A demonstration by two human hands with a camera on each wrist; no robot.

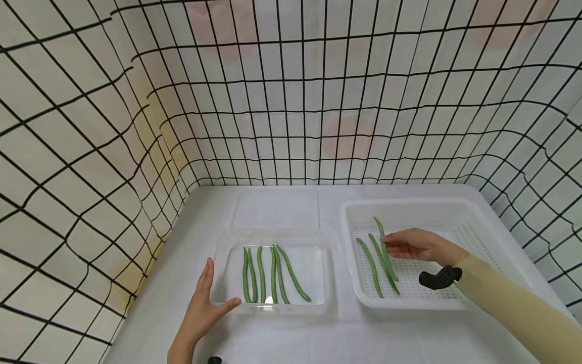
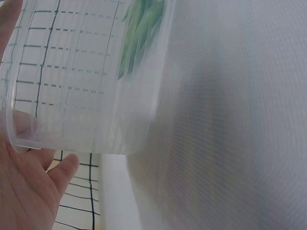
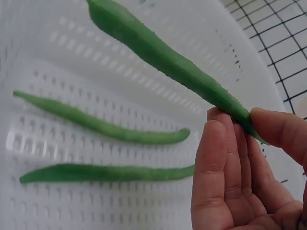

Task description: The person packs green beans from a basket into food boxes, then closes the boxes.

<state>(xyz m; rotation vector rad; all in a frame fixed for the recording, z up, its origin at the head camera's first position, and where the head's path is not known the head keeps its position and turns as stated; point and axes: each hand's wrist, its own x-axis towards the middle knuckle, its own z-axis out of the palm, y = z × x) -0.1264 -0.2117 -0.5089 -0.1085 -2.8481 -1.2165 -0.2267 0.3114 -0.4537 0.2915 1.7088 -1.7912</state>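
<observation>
R hand [image 1: 416, 245] pinches grn bean [image 3: 163, 62] over wht basket [image 1: 409, 303]; L hand [image 1: 200, 311] spread wide at clr box [image 1: 300, 308] w/ 6 beans [image 1: 261, 275]

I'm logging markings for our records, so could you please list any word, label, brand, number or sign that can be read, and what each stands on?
There are none to read in any view. The clear plastic container, the white perforated basket, the green bean in the right hand and the black wristband show no legible lettering or numbers.
</observation>
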